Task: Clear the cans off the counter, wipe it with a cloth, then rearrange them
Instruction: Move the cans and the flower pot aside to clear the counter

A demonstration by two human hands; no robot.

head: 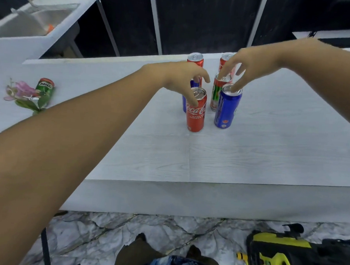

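Note:
Several tall cans stand clustered on the white counter (250, 156). At the front are a red Coca-Cola can (195, 115) and a blue can (226, 108). Behind them are a red-and-green can (215, 94), a second blue can (184, 102) and two red cans (195, 59) (224, 59). My left hand (179, 78) arches over the Coca-Cola can, thumb against its near rim, fingers curled above its top. My right hand (242, 65) reaches down with spread fingers, tips touching the tops of the red-and-green can and the front blue can.
A Milo can (45, 88) holding a pink artificial flower (22, 90) stands at the counter's left. A sink unit (34, 21) is at the back left. On the floor by my feet, below the counter's front edge, lies a black-and-yellow bag (285, 257).

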